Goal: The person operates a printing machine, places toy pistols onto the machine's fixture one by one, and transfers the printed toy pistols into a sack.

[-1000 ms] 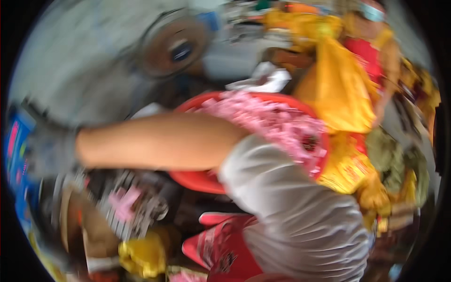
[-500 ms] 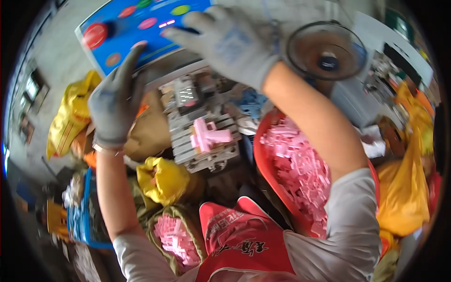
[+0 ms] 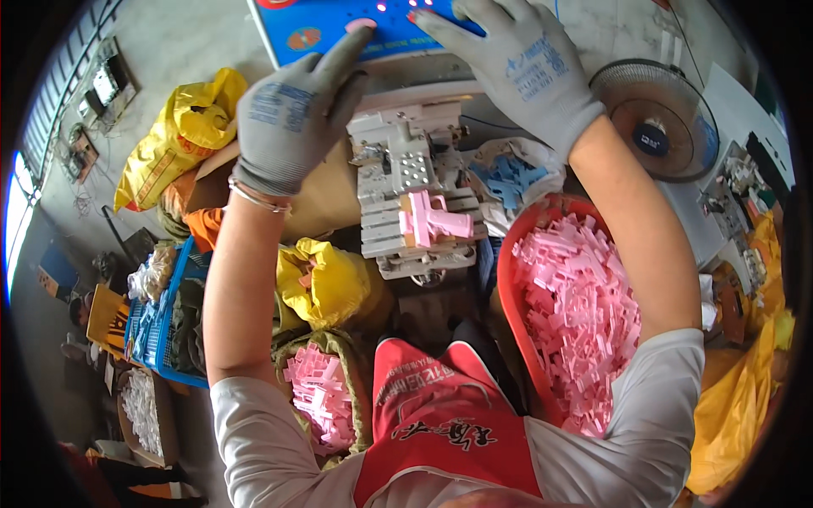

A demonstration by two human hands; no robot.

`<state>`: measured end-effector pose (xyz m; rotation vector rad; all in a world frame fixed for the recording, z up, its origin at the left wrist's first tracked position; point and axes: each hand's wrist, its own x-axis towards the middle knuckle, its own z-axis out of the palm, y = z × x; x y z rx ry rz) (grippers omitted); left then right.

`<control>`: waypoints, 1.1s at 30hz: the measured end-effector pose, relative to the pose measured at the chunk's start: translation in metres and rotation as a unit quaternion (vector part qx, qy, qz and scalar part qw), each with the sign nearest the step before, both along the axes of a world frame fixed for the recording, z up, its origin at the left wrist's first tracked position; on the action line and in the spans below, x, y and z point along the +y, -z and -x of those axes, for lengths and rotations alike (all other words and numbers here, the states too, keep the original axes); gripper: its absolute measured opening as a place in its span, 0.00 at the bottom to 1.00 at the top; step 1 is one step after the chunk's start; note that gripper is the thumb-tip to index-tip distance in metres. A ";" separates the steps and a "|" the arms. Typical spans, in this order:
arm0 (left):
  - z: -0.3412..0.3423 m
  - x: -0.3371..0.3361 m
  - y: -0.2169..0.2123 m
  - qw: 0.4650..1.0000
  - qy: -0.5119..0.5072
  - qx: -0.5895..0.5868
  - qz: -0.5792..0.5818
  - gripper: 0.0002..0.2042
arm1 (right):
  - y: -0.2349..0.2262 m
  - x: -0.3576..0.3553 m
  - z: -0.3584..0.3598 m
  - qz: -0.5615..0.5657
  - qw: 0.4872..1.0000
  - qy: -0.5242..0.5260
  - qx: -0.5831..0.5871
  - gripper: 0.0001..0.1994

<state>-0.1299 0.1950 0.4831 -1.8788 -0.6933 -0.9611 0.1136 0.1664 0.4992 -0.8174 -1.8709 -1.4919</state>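
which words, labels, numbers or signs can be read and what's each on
Wording isn't copied here, only located:
Grey-gloved left hand: blue print.
Grey-gloved right hand: blue print.
Red cloth apron: black characters, white lettering.
Flat blue control panel: lettering, too small.
Round wire-caged fan: pale hub mark.
Yellow plastic sack: red print, too blurred.

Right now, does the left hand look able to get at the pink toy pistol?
Probably yes. The left hand is by the blue panel and appears empty; the pink toy pistol lies uncovered on the slotted metal bed, with nothing visible blocking its near side.
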 end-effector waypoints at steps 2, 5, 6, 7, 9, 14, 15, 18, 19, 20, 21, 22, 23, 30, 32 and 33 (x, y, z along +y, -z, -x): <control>-0.002 0.001 0.003 1.000 0.004 -0.001 0.009 0.21 | 0.003 -0.004 -0.001 0.003 1.000 0.007 0.000 0.20; -0.001 -0.002 0.003 1.000 -0.007 0.002 0.011 0.21 | 0.003 0.000 0.000 0.026 1.000 -0.012 0.005 0.20; 0.000 -0.002 0.003 1.000 -0.012 0.004 0.012 0.21 | 0.003 0.001 0.000 0.015 1.000 0.000 0.000 0.20; 0.000 -0.002 0.002 1.000 0.000 0.004 -0.005 0.21 | 0.003 0.000 0.002 0.009 1.000 0.011 -0.004 0.20; 0.005 -0.008 0.003 0.999 -0.021 -0.007 0.037 0.23 | 0.003 0.002 0.007 0.006 1.000 0.021 -0.008 0.20; -0.026 -0.035 -0.015 0.993 0.011 -0.025 0.112 0.21 | 0.002 -0.001 -0.005 -0.014 0.999 0.047 -0.007 0.20; -0.025 -0.035 -0.014 0.994 0.013 -0.025 0.107 0.21 | 0.002 0.001 -0.005 -0.018 0.999 0.041 -0.010 0.20; -0.020 -0.035 -0.010 0.995 0.020 -0.032 0.093 0.20 | 0.005 0.006 0.002 -0.013 1.000 0.022 -0.010 0.20; -0.019 -0.035 -0.009 0.996 0.033 -0.036 0.080 0.20 | 0.006 0.007 0.004 -0.011 1.000 0.018 -0.010 0.20; -0.018 -0.034 -0.009 0.995 0.030 -0.037 0.082 0.20 | 0.006 0.008 0.006 -0.017 1.000 0.021 -0.010 0.20; -0.028 -0.033 -0.012 0.995 0.043 -0.038 0.076 0.20 | 0.002 -0.002 -0.004 -0.027 0.998 0.051 -0.013 0.20; -0.026 -0.033 -0.011 0.996 0.024 -0.040 0.073 0.19 | 0.004 -0.001 -0.001 -0.023 0.999 0.045 -0.013 0.20; -0.023 -0.032 -0.010 0.997 0.022 -0.039 0.066 0.19 | 0.005 0.000 0.002 -0.022 0.998 0.054 -0.011 0.20; -0.019 -0.034 -0.012 0.993 0.082 -0.035 0.074 0.20 | 0.005 0.005 0.000 -0.032 0.999 0.041 -0.013 0.19; -0.019 -0.036 -0.012 0.991 0.070 -0.048 0.102 0.20 | 0.005 0.003 0.002 -0.031 0.999 0.043 -0.010 0.19; -0.019 -0.038 -0.011 0.991 0.068 -0.049 0.103 0.20 | 0.005 0.001 0.002 -0.028 0.999 0.044 -0.007 0.19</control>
